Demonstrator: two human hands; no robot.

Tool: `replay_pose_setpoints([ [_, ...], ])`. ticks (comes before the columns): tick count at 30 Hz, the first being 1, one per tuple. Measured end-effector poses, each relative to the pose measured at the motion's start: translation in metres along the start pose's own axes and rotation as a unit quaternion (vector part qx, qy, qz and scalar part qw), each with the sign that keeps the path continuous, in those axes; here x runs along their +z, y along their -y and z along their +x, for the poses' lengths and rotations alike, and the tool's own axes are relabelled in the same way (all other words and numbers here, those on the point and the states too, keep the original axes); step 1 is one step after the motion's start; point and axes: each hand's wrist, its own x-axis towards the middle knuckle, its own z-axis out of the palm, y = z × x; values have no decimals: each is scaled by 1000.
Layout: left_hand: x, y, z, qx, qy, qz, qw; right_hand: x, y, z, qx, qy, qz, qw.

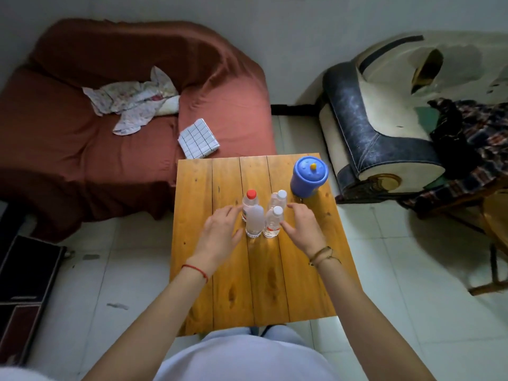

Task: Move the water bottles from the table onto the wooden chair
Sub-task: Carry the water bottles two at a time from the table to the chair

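Note:
Several clear water bottles stand close together in the middle of the wooden table (233,284): a red-capped bottle (250,202), a capless frosted-looking bottle (254,224), a white-capped bottle (273,222) in front and another white-capped bottle (279,199) behind it. My left hand (220,232) is spread open just left of the cluster, fingertips near the red-capped bottle. On the right side of the group my right hand (302,225) is open, fingers beside the white-capped bottles. Neither hand holds a bottle. A wooden chair (492,229) shows partly at the right edge.
A blue lidded cup (309,174) stands at the table's far right corner. A red-covered sofa (96,127) with crumpled cloth (132,103) and a checked folded cloth (198,138) lies behind left. A worn armchair (384,119) with dark patterned fabric (472,138) stands at the right. Tiled floor surrounds the table.

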Motion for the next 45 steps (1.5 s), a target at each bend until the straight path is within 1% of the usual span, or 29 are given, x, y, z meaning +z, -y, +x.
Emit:
replay_pose_setpoints([
  [4,21,3,44,10,28,19,999,12,-8,36,5,44,-13,999],
  [11,68,4,92,-18,100,42,994,34,-28,78,15,118,-54,991],
  [14,85,3,107,-34,134,53,989,42,-35,88,6,141,-57,988],
  [19,108,1,118,-52,153,41,986,55,-41,99,-3,160,-45,986],
  [23,117,1,123,-73,137,9,988,62,-43,105,-11,162,-31,986],
  [28,117,0,125,-84,119,-11,989,64,-43,108,3,160,-7,987],
  [31,116,-2,119,-96,120,-23,988,62,-44,104,9,157,7,988],
  [34,112,-3,110,-114,104,-41,987,57,-42,100,3,145,18,989],
  [41,87,-12,65,-147,51,-73,985,32,-30,74,-39,114,54,991],
  [45,71,-22,26,-170,0,-95,981,17,-25,47,-69,109,59,990],
])
